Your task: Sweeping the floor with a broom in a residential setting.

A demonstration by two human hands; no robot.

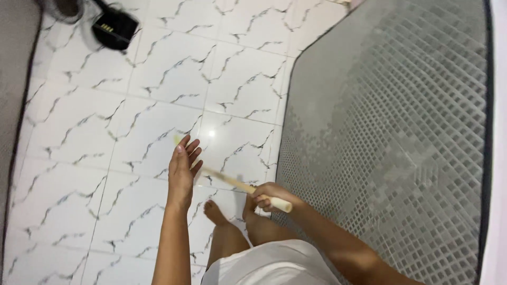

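White marble-patterned floor tiles (132, 105) with dark veins fill the left; a grey grid-textured mat (391, 132) covers the right, light glinting between.

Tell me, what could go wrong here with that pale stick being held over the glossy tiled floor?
1. The right hand grips the thin pale wooden stick only near one end; the blurred far end passes close to the open left hand and might strike it.
2. The bare feet stand on the glossy white marble-patterned tiles, which could be slippery.
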